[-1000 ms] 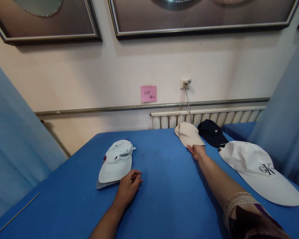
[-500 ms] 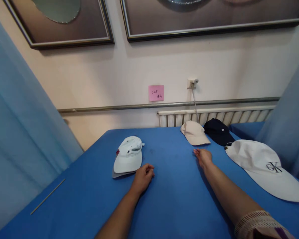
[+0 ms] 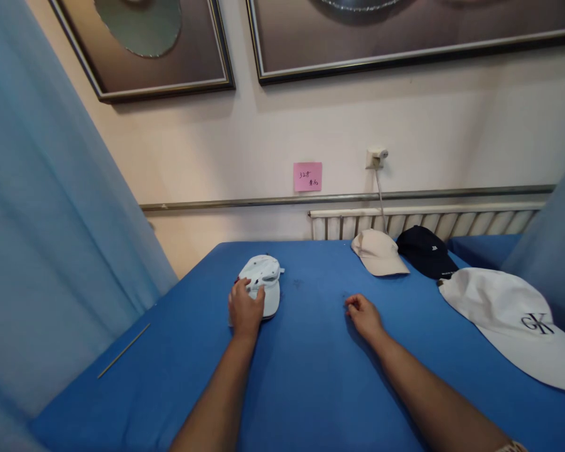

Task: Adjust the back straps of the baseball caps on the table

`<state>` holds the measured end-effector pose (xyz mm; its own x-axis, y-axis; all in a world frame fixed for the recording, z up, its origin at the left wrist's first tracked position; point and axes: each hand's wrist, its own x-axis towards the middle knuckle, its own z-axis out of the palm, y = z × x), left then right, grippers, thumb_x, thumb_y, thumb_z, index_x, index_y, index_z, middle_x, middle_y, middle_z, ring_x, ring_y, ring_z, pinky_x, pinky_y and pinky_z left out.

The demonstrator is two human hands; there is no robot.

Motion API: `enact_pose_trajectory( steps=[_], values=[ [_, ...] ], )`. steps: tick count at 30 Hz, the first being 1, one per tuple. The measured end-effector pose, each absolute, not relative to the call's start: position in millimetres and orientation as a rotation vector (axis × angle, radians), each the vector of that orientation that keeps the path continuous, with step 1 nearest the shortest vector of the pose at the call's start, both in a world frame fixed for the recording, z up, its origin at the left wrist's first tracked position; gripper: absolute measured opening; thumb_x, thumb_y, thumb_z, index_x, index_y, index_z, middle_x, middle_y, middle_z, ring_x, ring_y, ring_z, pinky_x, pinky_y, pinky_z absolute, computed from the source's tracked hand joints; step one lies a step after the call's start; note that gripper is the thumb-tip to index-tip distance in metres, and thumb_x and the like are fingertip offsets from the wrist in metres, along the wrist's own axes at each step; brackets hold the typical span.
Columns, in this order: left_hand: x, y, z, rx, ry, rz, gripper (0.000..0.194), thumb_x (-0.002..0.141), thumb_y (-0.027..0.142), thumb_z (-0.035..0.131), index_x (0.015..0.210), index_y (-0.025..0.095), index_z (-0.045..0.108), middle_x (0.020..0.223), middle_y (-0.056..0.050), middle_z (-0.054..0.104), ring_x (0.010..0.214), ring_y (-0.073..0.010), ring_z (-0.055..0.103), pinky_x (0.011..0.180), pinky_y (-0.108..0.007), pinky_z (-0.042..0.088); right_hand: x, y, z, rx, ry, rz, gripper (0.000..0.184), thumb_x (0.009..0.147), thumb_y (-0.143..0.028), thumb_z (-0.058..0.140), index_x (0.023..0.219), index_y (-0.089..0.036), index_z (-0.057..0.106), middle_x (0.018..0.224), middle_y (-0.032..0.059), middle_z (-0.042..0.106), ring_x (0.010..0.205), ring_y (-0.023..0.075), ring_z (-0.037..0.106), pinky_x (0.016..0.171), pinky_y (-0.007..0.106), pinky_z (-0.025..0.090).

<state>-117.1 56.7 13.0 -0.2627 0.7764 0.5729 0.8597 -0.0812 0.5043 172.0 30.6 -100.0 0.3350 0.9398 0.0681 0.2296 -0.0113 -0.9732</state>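
Note:
A pale blue baseball cap [image 3: 269,269] with small dark marks rests on the blue-covered table, left of centre, brim towards me. There seems to be another brim under its own. Over its front is my left hand [image 3: 245,307], thumb and fingers spread; whether it presses on the cap I cannot tell. My right hand [image 3: 366,319] hovers low above the cloth, fingers curled in and no object visible in them. Beyond it, a beige cap [image 3: 376,252] lies against a navy cap [image 3: 424,251]. A large white cap [image 3: 503,307] with dark letters sits to the right.
A thin stick [image 3: 123,351] lies on the blue cloth [image 3: 301,389] at the left. Blue curtains [image 3: 51,220] hang on both sides. Behind the table are a radiator [image 3: 419,221], a wall pipe [image 3: 263,202], a plugged socket [image 3: 375,158] and a pink note [image 3: 307,176].
My left hand has moved up and onto the pale blue cap, its fingers spreading. My right hand has drawn left, away from the beige cap. The view has turned slightly left.

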Motion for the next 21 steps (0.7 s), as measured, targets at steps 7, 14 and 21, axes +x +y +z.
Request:
enact_pose_trajectory(
  steps=[7,14,21],
  values=[
    [-114.0,98.8,23.7,-2.009,-2.027,-0.611,0.024,0.086,0.028,0.053,0.099,0.015,0.068,0.102,-0.016,0.069,0.100,-0.0330,0.060,0.087,-0.042,0.040,184.6,36.2,-90.3,-1.281,-0.995,1.024,0.009,0.068,-0.025,0.058,0.074,-0.019,0.058,0.065,-0.0005,0.064,0.051,0.0126,0.058,0.046,0.022,0.043],
    [-86.8,85.2,41.7,-2.263,-1.325,-0.843,0.021,0.092,0.021,0.048,0.103,0.020,0.067,0.105,-0.010,0.070,0.101,-0.0247,0.059,0.090,-0.037,0.040,192.4,44.0,-86.4,-1.135,-0.722,1.092,0.026,0.060,-0.032,0.074,0.074,-0.016,0.060,0.072,0.0041,0.068,0.052,0.0135,0.061,0.043,0.022,0.046],
    [-49.9,76.4,24.8,-2.473,-0.909,-0.994,0.022,0.088,0.014,0.050,0.096,0.021,0.069,0.099,-0.009,0.067,0.089,-0.0203,0.060,0.080,-0.032,0.047,234.9,55.0,-85.3,-1.126,-0.370,0.887,0.023,0.074,-0.042,0.059,0.079,-0.021,0.051,0.075,0.0020,0.068,0.067,0.0153,0.067,0.056,0.024,0.054]
  ],
)
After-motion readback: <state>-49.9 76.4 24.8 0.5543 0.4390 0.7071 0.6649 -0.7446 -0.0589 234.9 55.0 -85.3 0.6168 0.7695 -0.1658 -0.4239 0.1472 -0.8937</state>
